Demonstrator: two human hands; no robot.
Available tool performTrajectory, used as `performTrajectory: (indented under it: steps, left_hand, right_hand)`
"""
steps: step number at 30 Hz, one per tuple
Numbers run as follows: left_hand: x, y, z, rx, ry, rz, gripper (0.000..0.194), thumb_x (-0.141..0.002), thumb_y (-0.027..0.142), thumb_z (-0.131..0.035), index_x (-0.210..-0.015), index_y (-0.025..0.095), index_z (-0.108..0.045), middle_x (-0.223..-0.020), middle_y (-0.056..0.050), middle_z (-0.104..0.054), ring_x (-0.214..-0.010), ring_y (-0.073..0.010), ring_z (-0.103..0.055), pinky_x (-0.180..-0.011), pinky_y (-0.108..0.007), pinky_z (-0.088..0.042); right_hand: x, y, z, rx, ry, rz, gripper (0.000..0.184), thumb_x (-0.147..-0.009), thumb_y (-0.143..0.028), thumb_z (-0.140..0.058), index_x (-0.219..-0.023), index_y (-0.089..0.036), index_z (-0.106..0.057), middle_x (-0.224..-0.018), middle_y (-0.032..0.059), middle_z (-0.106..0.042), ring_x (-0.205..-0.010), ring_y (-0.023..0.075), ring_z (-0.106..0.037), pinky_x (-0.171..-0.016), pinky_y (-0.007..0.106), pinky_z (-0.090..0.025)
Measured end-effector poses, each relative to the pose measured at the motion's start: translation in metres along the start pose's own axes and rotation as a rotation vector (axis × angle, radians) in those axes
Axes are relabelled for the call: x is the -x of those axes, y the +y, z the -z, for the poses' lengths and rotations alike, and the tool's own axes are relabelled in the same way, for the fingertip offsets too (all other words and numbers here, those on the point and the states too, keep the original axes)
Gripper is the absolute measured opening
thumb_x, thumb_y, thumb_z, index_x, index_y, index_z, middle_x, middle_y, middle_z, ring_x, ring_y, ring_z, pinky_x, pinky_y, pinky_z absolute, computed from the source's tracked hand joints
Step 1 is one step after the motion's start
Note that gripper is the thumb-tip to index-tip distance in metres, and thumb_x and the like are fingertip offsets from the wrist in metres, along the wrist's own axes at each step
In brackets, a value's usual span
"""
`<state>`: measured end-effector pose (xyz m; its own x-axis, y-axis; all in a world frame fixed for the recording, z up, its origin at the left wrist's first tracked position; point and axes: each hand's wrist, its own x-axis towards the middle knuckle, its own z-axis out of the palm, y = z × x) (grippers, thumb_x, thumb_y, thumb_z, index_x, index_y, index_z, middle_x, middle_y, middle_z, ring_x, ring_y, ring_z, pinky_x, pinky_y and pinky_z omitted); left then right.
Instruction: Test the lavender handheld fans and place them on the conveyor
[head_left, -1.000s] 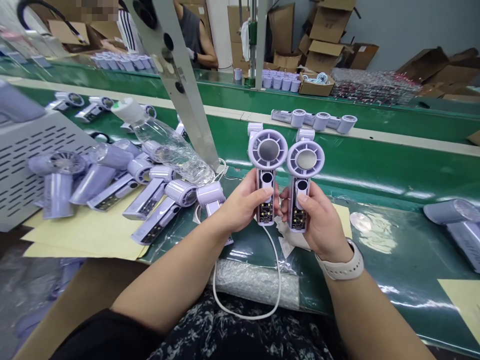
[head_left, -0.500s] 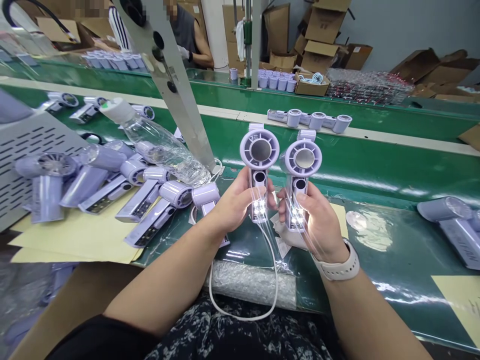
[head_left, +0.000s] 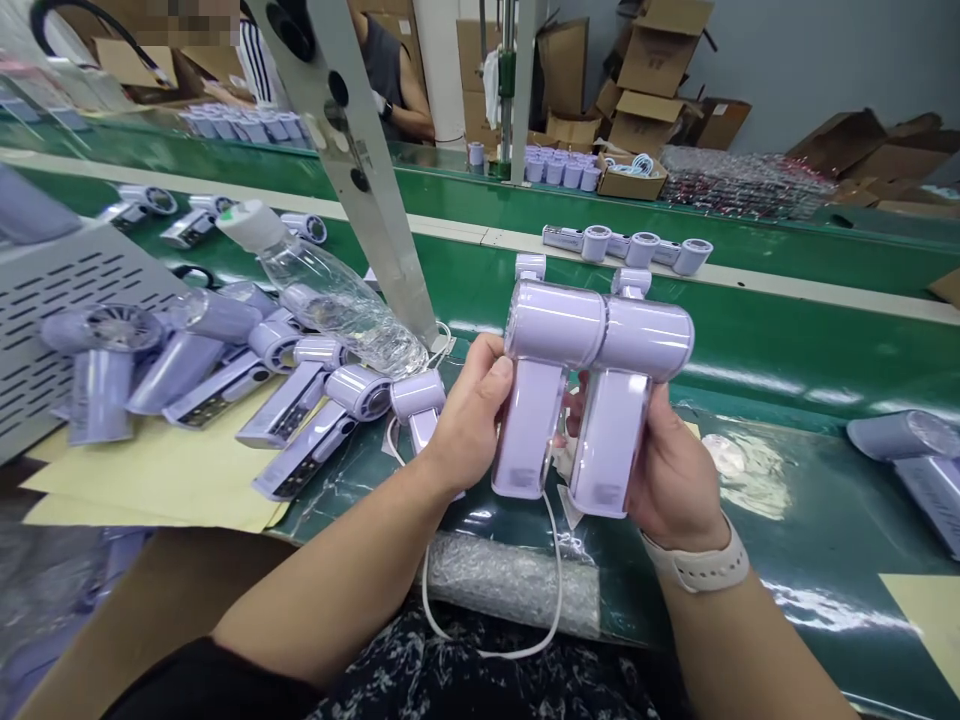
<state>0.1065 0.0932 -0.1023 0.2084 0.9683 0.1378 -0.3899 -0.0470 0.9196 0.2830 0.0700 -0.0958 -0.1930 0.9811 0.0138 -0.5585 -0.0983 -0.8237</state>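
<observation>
My left hand grips a lavender handheld fan by its handle, thumb along the side. A second lavender handheld fan is held by its handle in my right hand, which wears a pale watch band at the wrist. Both fans are upright and side-on, their round heads touching. From the base of the left fan a white cable loops down toward my lap. Fingers behind the handles are partly hidden. Just left of my left hand, another fan lies on the green bench.
Several lavender fans lie on yellow sheets at the left, beside a clear bottle and a slanted metal post. Bubble wrap lies at the near edge. One fan rests at right. A co-worker sits across.
Both fans have turned from facing me, with their lit panels showing, to side-on with plain handle sides showing. Their heads have come together. My right hand has moved slightly right and down.
</observation>
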Motion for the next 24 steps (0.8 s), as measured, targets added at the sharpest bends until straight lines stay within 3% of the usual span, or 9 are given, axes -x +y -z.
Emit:
performTrajectory:
  steps: [6, 10, 14, 18, 21, 24]
  left_hand:
    - [0.003, 0.01, -0.001, 0.161, -0.055, 0.051, 0.043, -0.092, 0.062, -0.069, -0.114, 0.028, -0.052, -0.085, 0.001, -0.074, -0.07, -0.0206, -0.075, -0.058, -0.03, -0.057]
    - [-0.001, 0.01, 0.003, 0.247, -0.158, 0.197, 0.053, -0.078, 0.055, -0.087, -0.109, 0.019, -0.065, -0.092, -0.005, -0.073, -0.079, -0.0206, -0.074, -0.075, -0.034, -0.063]
    - [-0.002, 0.006, 0.005, 0.281, -0.209, 0.278, 0.061, -0.064, 0.057, -0.096, -0.102, 0.016, -0.071, -0.087, -0.004, -0.067, -0.072, -0.0142, -0.065, -0.066, -0.025, -0.058]
    - [-0.002, 0.004, 0.004, 0.268, -0.213, 0.314, 0.057, -0.08, 0.069, -0.078, -0.098, 0.015, -0.07, -0.088, -0.005, -0.067, -0.076, -0.0158, -0.066, -0.067, -0.027, -0.058]
    - [-0.004, 0.009, 0.002, 0.305, -0.197, 0.313, 0.035, -0.093, 0.049, -0.074, -0.101, 0.015, -0.07, -0.093, -0.006, -0.072, -0.081, -0.0182, -0.071, -0.076, -0.031, -0.061]
    - [-0.004, 0.015, 0.002, 0.332, -0.224, 0.277, 0.026, -0.091, 0.033, -0.077, -0.11, 0.016, -0.069, -0.104, -0.008, -0.077, -0.09, -0.0226, -0.077, -0.082, -0.035, -0.064]
  right_hand:
    - [0.002, -0.002, -0.002, 0.051, 0.089, 0.094, 0.023, -0.098, -0.049, -0.07, -0.102, -0.028, -0.08, -0.099, 0.0038, -0.083, -0.091, 0.0277, -0.08, -0.078, 0.045, -0.07]
    - [-0.001, -0.002, 0.003, 0.034, 0.093, 0.014, 0.026, -0.099, -0.046, -0.059, -0.097, -0.026, -0.077, -0.096, 0.0064, -0.079, -0.088, 0.028, -0.077, -0.081, 0.048, -0.068]
    - [0.0, -0.004, 0.003, 0.023, 0.08, -0.07, 0.035, -0.098, -0.053, -0.054, -0.093, -0.024, -0.072, -0.09, 0.0065, -0.074, -0.079, 0.0234, -0.071, -0.076, 0.041, -0.065]
    - [0.001, -0.006, -0.002, -0.014, 0.035, -0.084, 0.037, -0.094, -0.058, -0.057, -0.09, -0.023, -0.071, -0.085, 0.0064, -0.07, -0.071, 0.0213, -0.065, -0.071, 0.039, -0.061]
    - [0.001, -0.007, -0.001, -0.049, 0.061, -0.092, 0.031, -0.091, -0.054, -0.062, -0.095, -0.025, -0.07, -0.084, 0.0058, -0.071, -0.069, 0.0222, -0.066, -0.065, 0.038, -0.059]
    - [0.003, -0.009, 0.003, -0.066, 0.08, -0.072, 0.029, -0.089, -0.053, -0.064, -0.095, -0.026, -0.071, -0.081, 0.0051, -0.073, -0.065, 0.022, -0.066, -0.059, 0.038, -0.058]
